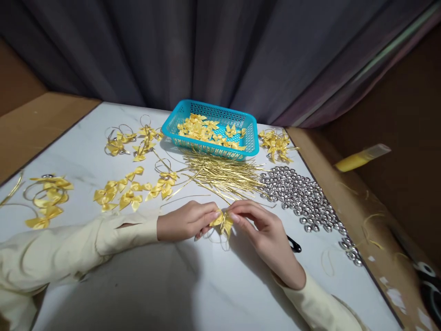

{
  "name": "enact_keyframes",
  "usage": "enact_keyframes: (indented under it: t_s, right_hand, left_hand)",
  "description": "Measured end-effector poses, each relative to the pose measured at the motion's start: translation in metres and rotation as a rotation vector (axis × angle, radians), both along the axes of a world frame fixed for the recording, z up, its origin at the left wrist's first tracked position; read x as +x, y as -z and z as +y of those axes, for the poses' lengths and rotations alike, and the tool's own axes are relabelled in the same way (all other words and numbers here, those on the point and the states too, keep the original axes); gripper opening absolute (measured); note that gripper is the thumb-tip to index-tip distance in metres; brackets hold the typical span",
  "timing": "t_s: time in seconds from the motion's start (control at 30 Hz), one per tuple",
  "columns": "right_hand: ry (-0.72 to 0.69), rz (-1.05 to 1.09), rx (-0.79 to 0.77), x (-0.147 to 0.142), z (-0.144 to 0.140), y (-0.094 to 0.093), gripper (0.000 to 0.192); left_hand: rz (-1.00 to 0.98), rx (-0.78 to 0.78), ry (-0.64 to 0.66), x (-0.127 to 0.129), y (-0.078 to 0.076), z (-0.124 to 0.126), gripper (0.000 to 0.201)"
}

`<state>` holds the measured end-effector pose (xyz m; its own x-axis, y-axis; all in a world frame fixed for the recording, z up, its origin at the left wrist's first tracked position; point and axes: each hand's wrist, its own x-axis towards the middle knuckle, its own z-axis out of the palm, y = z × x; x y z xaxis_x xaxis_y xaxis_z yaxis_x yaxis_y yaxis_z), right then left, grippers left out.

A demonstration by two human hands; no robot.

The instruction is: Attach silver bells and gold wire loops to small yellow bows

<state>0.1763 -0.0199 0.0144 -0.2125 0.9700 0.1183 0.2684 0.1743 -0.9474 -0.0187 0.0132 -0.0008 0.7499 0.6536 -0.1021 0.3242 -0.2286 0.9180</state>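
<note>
Okay, the yellow bow (225, 225) sits mid-view, held just above the white table (138, 285), between both my hands. From my remote seat, the left hand (189, 221) has thumb and forefinger pinched tight on one wing, other fingers curled under; likely that steadies it. The right hand (260, 230) has thumb and fingertips drawn nearly together at the other wing and the middle, probably so the gold tie (224, 221) there can be worked. Whether those tips grip ribbon or tie, I can't tell.

Looks: shiny satin ribbon, wings spread, narrow gold band at the centre, thin loop (225, 249) hanging below.

Just beyond the hands, a heap of gold strips (223, 177) lies crosswise, presumably for easy reach. Behind it, the blue basket (255, 142) keeps more bows (196, 128) together, so they don't scatter, I'd guess. Right of the strips, silver beads (299, 193) spread toward the table edge, near my right side. Loose bows (106, 194) lie to the left; a looped bunch (148, 140) sits farther back, another bunch (275, 145) right of the basket. A black handle (294, 244) pokes out past the right wrist; the rest is hidden.
</note>
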Motion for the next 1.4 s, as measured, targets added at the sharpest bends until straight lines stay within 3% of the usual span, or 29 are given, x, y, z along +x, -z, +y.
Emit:
enact_keyframes:
  t_s: [0.07,0.17,0.27,0.37,0.53,0.63,0.77,0.93,1.27,1.4]
  right_hand:
    - [0.059,0.081,-0.097,0.001,0.001,-0.003,0.011]
    - [0.082,0.214,-0.306,0.001,0.002,-0.003,0.018]
    - [-0.054,0.284,-0.475,-0.001,0.002,0.003,0.030]
    - [-0.172,0.332,-0.547,-0.003,0.002,0.007,0.039]
    - [-0.208,0.070,-0.589,0.003,0.003,-0.007,0.027]
    - [-0.191,-0.059,-0.527,0.017,0.007,-0.019,0.024]
    - [-0.095,-0.139,-0.354,0.038,0.012,-0.032,0.026]
    - [0.080,-0.176,-0.284,0.052,0.017,-0.040,0.023]
    - [0.459,0.131,-0.124,0.065,0.024,-0.032,0.019]
    - [0.466,0.369,-0.090,0.077,0.030,-0.039,0.011]
  left_hand:
    - [0.006,0.031,-0.051,0.000,0.000,-0.001,0.030]
    - [0.047,0.274,-0.132,-0.003,0.004,-0.001,0.028]
    - [0.078,0.574,-0.114,-0.006,0.009,0.000,0.025]
    - [0.095,0.696,-0.092,-0.009,0.014,0.001,0.026]
    - [0.141,0.688,-0.146,-0.010,0.013,0.003,0.027]
    - [0.107,0.658,-0.191,-0.009,0.010,0.005,0.027]
    - [0.074,0.558,-0.236,-0.008,0.007,0.007,0.026]
    - [0.051,0.456,-0.272,-0.007,0.005,0.008,0.026]
    - [0.054,0.396,-0.293,-0.007,0.004,0.008,0.028]
    - [0.047,0.379,-0.316,-0.006,0.002,0.008,0.029]
